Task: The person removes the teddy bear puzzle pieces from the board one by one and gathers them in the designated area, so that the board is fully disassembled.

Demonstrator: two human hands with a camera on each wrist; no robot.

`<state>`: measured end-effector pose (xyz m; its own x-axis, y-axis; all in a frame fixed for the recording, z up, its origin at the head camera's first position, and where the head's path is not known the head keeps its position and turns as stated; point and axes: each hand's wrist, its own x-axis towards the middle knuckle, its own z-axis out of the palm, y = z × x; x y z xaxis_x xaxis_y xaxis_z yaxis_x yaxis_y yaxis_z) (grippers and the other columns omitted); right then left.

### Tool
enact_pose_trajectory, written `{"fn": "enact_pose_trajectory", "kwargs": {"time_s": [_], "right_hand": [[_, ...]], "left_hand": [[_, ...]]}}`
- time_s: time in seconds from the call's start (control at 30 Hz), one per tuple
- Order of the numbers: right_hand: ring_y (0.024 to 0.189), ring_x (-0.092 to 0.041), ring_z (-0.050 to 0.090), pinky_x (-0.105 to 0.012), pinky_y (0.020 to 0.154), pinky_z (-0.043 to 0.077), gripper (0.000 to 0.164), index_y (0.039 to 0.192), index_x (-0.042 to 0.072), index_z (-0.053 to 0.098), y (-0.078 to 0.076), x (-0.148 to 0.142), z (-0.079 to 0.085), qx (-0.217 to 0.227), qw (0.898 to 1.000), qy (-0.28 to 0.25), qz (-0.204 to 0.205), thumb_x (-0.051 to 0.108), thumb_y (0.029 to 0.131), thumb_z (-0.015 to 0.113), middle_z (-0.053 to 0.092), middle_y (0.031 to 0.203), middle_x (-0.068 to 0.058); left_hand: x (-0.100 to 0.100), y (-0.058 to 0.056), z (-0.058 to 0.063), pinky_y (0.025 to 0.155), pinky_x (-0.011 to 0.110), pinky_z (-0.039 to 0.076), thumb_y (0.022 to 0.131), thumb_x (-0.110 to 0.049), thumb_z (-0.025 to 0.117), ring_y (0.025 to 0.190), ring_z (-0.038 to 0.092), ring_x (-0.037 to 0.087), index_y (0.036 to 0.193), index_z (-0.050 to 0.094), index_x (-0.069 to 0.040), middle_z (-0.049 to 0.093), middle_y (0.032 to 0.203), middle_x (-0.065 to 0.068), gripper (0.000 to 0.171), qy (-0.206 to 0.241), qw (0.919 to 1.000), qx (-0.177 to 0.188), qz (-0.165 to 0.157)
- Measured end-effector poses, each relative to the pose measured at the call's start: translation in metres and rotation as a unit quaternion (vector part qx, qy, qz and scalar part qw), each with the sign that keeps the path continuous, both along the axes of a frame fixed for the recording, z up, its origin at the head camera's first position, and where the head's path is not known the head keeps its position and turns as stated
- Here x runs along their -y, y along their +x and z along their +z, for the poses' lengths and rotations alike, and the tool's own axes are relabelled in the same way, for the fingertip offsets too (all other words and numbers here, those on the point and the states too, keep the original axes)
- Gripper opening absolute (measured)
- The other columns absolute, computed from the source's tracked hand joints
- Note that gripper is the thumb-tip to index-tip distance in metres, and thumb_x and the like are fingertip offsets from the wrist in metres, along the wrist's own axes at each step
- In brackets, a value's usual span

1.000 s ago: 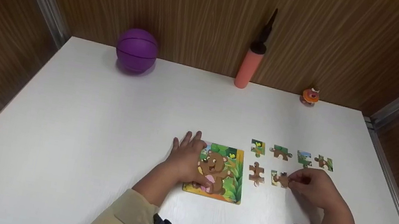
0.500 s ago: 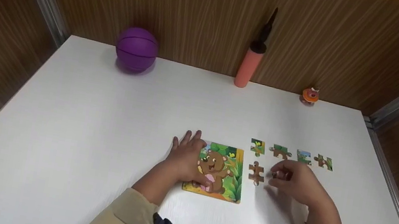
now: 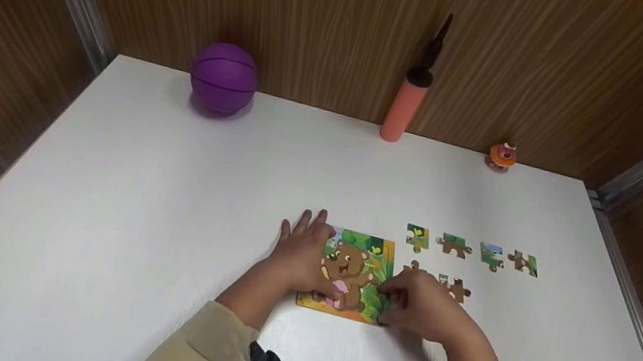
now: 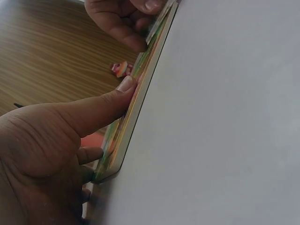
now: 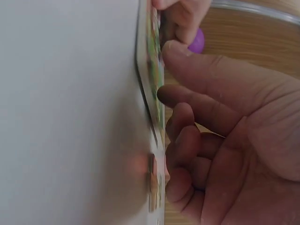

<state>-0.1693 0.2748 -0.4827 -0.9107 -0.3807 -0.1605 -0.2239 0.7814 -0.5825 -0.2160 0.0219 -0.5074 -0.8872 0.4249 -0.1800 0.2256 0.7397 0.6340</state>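
Now the left hand (image 3: 300,260) lies flat with straight fingers on the left part of the bear puzzle board (image 3: 362,259), thumb pressed along its near edge. Over at the board's lower right corner, the right hand (image 3: 419,301) has its fingers curled against the edge; whether it pinches a piece cannot be told. Six loose puzzle pieces (image 3: 454,246) lie on the white table (image 3: 165,180) just right of the board, four in a row, two nearer
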Motion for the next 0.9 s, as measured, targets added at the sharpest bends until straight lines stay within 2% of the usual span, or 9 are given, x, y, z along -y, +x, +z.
{"fn": "enact_pose_trajectory", "kwargs": {"time_s": [0.2,0.3,0.6,0.9], "right_hand": [[0.082,-0.018,0.056,-0.04,0.075,0.054,0.034,0.104,0.001,0.08,0.005,0.013,0.002,-0.003,0.998,0.049,-0.045,-0.002,0.074,0.093,0.065,0.09,-0.001],[0.083,-0.018,0.057,-0.042,0.077,0.055,0.033,0.103,0.002,0.079,0.006,0.017,0.002,-0.005,0.997,0.057,-0.053,-0.002,0.073,0.094,0.065,0.09,-0.001],[0.082,-0.019,0.057,-0.041,0.075,0.054,0.038,0.1,0.005,0.072,0.005,0.018,0.0,-0.001,0.997,0.04,-0.061,-0.006,0.07,0.094,0.063,0.09,-0.001],[0.078,-0.018,0.058,-0.036,0.068,0.054,0.042,0.1,0.006,0.069,0.004,0.018,-0.001,0.004,0.999,0.007,-0.036,-0.008,0.069,0.093,0.063,0.086,0.0]], "left_hand": [[-0.001,0.0,0.0,0.126,0.064,-0.004,0.07,-0.045,0.1,0.162,0.001,0.039,0.154,0.043,-0.006,0.012,0.176,0.019,0.109,-0.001,1.0,-0.002,-0.002],[0.0,0.0,0.0,0.126,0.065,-0.004,0.07,-0.045,0.1,0.162,0.001,0.04,0.154,0.043,-0.005,0.012,0.176,0.019,0.109,0.001,1.0,-0.004,-0.007],[0.001,0.001,0.002,0.126,0.065,-0.004,0.072,-0.046,0.099,0.162,0.0,0.041,0.155,0.041,-0.006,0.011,0.176,0.02,0.109,-0.001,0.9999,-0.005,-0.011],[0.001,0.0,0.0,0.126,0.064,-0.005,0.071,-0.046,0.099,0.162,0.0,0.039,0.155,0.041,-0.006,0.01,0.176,0.019,0.11,-0.003,0.9999,-0.002,-0.01]]}}
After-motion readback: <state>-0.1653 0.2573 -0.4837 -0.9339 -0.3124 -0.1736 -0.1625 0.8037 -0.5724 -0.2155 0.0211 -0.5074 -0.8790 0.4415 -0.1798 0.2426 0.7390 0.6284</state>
